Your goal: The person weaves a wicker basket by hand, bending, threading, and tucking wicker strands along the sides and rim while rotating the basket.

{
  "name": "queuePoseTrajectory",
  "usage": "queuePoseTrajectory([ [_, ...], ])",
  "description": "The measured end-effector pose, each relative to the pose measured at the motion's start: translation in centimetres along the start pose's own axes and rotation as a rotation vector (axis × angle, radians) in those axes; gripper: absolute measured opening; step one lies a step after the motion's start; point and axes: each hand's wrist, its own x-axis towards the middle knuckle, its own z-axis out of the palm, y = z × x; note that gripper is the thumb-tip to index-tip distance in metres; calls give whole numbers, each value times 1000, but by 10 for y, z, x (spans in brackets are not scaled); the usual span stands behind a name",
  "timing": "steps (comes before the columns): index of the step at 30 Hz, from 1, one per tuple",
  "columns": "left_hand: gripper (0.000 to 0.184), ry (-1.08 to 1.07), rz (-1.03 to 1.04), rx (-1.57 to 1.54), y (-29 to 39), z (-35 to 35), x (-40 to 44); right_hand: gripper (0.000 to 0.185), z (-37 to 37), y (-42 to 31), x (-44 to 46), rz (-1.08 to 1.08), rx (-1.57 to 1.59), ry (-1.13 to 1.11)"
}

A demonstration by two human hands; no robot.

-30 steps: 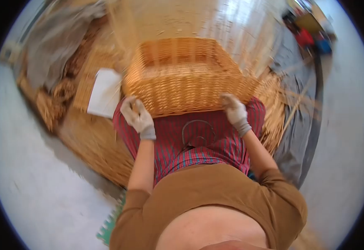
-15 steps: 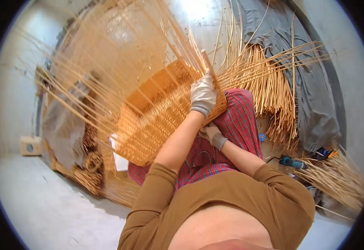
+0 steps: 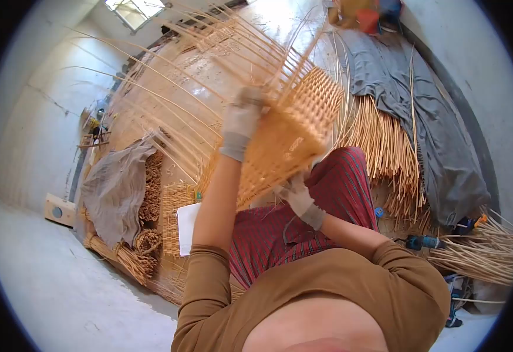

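Observation:
A half-woven wicker basket [image 3: 286, 144] is tilted over my lap, its long unwoven stakes fanning out toward the top left. My left hand [image 3: 245, 114], in a pale work glove with a grey cuff, is closed on the upper edge among the stakes; motion blurs its fingers. At the basket's lower edge, my right hand [image 3: 296, 195], also gloved, holds it from below, with some fingertips hidden behind the weave.
Bundled willow rods [image 3: 380, 141] lie under a grey cloth [image 3: 438, 135] on the right. A teal power tool [image 3: 424, 242] sits beside more rods [image 3: 479, 252]. To the left are a woven panel [image 3: 177, 205], a white sheet [image 3: 187, 229] and a cloth-covered bundle [image 3: 118, 188].
The basket has turned and tipped, bringing a different side into view. My left hand has shifted left with its edge; my right hand stays low beneath it. The view has tilted up.

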Motion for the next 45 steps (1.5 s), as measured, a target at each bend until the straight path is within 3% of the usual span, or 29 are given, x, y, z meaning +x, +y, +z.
queuePoseTrajectory([
  [1,39,61,-100,-135,-19,-22,8,57,10,-5,3,-74,75,-23],
  [3,45,188,-315,-545,-83,-60,24,58,12,-61,17,0,-259,-316],
  [4,47,171,-255,-948,-134,-74,21,55,10,-83,28,44,-424,-439],
  [5,47,210,-213,-1059,-186,-76,13,53,8,-105,38,68,-583,-570],
  [6,48,246,-168,-1170,-237,-78,5,44,3,-118,49,-220,-714,-707],
  [7,48,300,-169,-1094,-259,-80,-5,35,-4,-133,58,-506,-841,-836],
  [8,48,354,-174,-1016,-281,-81,-14,21,-10,-163,65,-471,-637,-547],
  [10,40,324,-186,-1063,-307,-104,-2,30,-56,-175,129,-823,-770,-62],
  [12,36,312,-304,-1071,-336,-113,-39,52,-116,-155,220,-768,-1161,417],
  [14,36,302,-466,-1048,-338,-110,-66,60,-168,-143,302,-897,-1319,390],
  [16,40,289,-558,-1124,-314,-112,-71,57,-218,-87,398,221,-1300,173],
  [17,45,271,-546,-1204,-300,-114,-67,57,-216,-82,395,224,-1308,129],
  [19,49,261,-539,-1310,-304,-119,-60,56,-209,-115,367,229,-625,-60],
  [21,50,304,-528,-1255,-320,-118,-56,59,-207,-134,334,256,-530,-139],
  [23,49,255,-546,-1239,-331,-119,-58,59,-200,-144,323,461,-312,-55],
  [25,49,237,-608,-1246,-340,-124,-68,58,-217,-125,347,511,-337,23],
  [27,44,321,-678,-935,-330,-121,-71,57,-215,-121,340,387,-379,12],
  [28,38,289,-690,-1227,-297,-130,-78,57,-222,-121,338,403,-381,3],
  [31,36,132,-556,-1390,-280,-145,-90,59,-225,-127,325,349,-459,-83],
  [33,37,154,-477,-1361,-271,-152,-89,60,-205,-129,307,324,-127,-82],
  [35,49,347,-486,-1258,-264,-153,-96,64,-211,-112,309,363,-69,-128],
  [37,47,308,-416,-1158,-299,-159,-99,66,-210,-102,320,337,-146,-142],
  [42,41,531,-537,-1127,-405,-175,-110,61,-175,-85,352,210,-203,-187],
  [45,41,162,-368,-1409,-388,-187,-117,55,-151,-92,356,335,-243,-138],
])
